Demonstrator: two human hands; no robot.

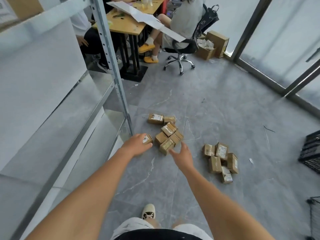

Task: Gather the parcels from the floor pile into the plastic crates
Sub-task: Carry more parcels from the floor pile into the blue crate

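Note:
Small brown cardboard parcels lie in two clusters on the grey floor. The nearer cluster (168,137) sits just ahead of my hands. A second cluster (220,160) lies to the right. My left hand (136,144) grips one small labelled parcel (147,139) at the cluster's left side. My right hand (182,154) hovers with spread fingers just right of the cluster, close to its front parcel (166,146), holding nothing. A black plastic crate (311,151) stands at the right edge, only partly in view.
A metal shelf rack (110,54) runs along the left, its post next to the parcels. Seated people, a desk (124,25) and a swivel chair (180,49) are at the back. Open cardboard boxes (213,44) stand by the glass door frame (277,80). My shoe (148,211) is below.

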